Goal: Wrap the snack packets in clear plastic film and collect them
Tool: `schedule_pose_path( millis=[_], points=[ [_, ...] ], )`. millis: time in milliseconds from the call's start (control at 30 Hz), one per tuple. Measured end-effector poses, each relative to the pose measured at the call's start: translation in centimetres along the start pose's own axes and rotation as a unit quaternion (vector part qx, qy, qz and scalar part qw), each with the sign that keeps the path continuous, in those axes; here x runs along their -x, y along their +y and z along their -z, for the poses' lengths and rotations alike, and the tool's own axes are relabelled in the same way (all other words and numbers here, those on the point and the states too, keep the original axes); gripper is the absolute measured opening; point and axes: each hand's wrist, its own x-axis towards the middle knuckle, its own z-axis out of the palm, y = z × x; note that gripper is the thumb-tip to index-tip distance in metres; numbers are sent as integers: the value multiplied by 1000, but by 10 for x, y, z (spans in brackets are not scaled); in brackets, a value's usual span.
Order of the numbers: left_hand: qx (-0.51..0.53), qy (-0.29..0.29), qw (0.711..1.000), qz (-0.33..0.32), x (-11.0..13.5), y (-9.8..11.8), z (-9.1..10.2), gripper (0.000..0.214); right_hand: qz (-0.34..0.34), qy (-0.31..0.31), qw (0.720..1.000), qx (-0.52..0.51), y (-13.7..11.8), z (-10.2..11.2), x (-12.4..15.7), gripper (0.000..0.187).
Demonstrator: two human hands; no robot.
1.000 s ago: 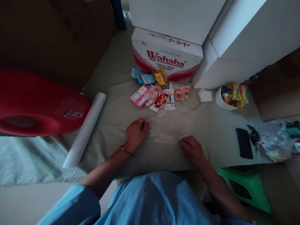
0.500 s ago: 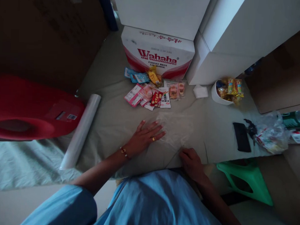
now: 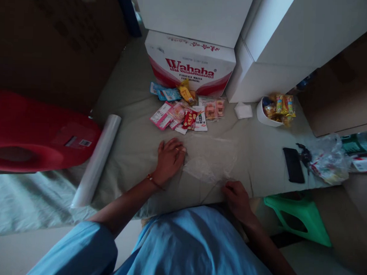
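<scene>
1. In the middle of the frame, a clear plastic bag (image 3: 213, 158) is lying flat on the grey-green cloth (image 3: 135, 144), seemingly set before the body so that both hands are reaching it easily
2. The left hand (image 3: 170, 159) is resting palm down at the bag's left edge with loosely bent fingers, perhaps steadying the thin film; whether hidden fingertips are pinching it, I cannot tell
3. The right hand (image 3: 237, 198) is curling its fingers inward at the bag's lower right corner; whether they are gripping film, I cannot tell
4. Above centre, snack packets (image 3: 190, 119) are lying in a loose pile, apparently leaving the bag room; a white packet (image 3: 201, 121) is showing dark Chinese characters
5. At left, a roll of clear plastic (image 3: 97, 160) is lying slantwise beside a red plastic container (image 3: 45, 128), which is bearing a barcode label (image 3: 85, 143)
6. Behind the packets, a white-and-red carton (image 3: 190, 69) is reading "Wahaha" and, beneath, "PURIFIED WATER FOR DRINKING"
7. At right, a white tub (image 3: 265, 118) is keeping gold-wrapped snacks (image 3: 285, 105) together, their print too small to read
</scene>
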Motion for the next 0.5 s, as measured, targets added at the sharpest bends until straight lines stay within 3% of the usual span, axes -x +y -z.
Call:
schedule_pose_path(
  millis=[133,300,400,500],
  points=[
    [-15,-13,1000,22,-6,3,-2,27,39,31,998,47,7,6,8,30],
    [-53,-52,997,-9,0,-3,3,36,44,32,998,30,20,24,34,31],
    [-85,-90,992,-23,5,-4,8,46,-47,60,997,-11,24,39,41,27],
    [-118,-152,981,-29,5,-2,12,73,-181,135,974,-37,25,51,25,26]
  ],
)
